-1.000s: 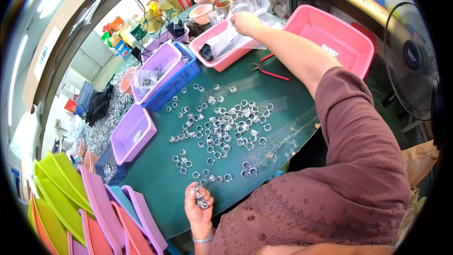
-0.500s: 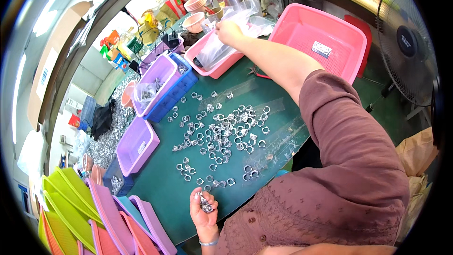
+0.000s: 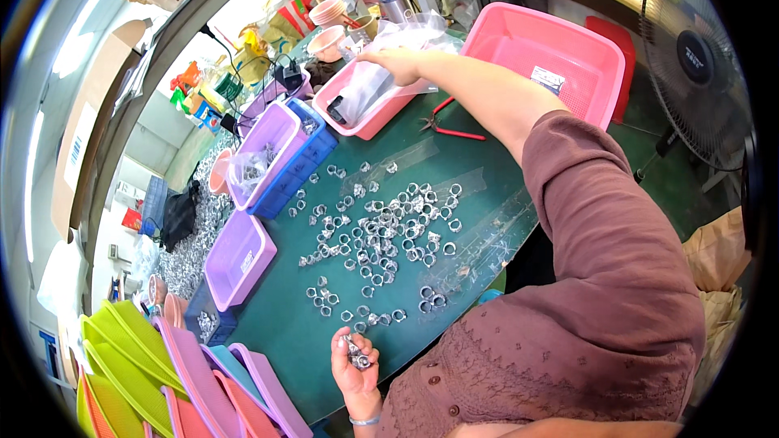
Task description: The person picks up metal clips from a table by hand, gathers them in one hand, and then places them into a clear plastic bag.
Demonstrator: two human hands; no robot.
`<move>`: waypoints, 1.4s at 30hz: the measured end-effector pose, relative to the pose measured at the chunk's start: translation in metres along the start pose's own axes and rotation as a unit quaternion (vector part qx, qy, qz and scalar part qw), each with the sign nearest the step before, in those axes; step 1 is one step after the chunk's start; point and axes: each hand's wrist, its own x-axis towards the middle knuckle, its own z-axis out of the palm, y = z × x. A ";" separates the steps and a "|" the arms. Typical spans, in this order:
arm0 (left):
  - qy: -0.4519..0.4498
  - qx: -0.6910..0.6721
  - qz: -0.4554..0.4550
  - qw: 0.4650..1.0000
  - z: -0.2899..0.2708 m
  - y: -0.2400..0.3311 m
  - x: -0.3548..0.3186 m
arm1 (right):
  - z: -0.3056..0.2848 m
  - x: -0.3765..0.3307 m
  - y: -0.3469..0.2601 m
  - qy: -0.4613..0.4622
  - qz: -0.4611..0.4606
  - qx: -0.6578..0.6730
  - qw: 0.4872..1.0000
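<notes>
Several silver metal rings rest in my left hand (image 3: 357, 373), its fingers curled round them, at the near edge of the green table (image 3: 284, 357). Many more silver rings (image 3: 389, 231) lie loose and in a heap across the table beyond it. My right arm reaches to the far side, where my right hand (image 3: 396, 65) is over a pink basket (image 3: 381, 116). Its fingers are pressed together at a clear plastic bag (image 3: 350, 50); the fingertips are small and partly hidden. More clear plastic (image 3: 361, 96) and a small black object (image 3: 335, 109) lie in that basket.
Red-handled pliers (image 3: 454, 131) lie by a large pink basket (image 3: 531, 45). Purple (image 3: 241, 264) and blue (image 3: 304, 166) baskets line the left side. Stacked green and purple trays (image 3: 134, 349) stand near left. A black fan (image 3: 694, 65) is at right, a thermos (image 3: 395, 2) at the back.
My right hand has shifted slightly left and down over the pink basket. The pliers, mostly hidden behind my arm before, now show. My left hand keeps the rings, and the view has shifted a little.
</notes>
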 end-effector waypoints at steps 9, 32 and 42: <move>-0.006 -0.001 -0.001 1.000 -0.003 -0.002 0.002 | -0.013 -0.016 0.032 -0.217 0.022 -0.204 0.954; -0.021 -0.022 0.001 1.000 -0.007 -0.001 0.000 | 0.018 -0.034 -0.015 -0.061 -0.022 -0.232 0.971; -0.018 -0.008 0.011 1.000 -0.015 0.006 -0.005 | -0.080 0.021 -0.004 0.070 -0.035 -0.029 0.996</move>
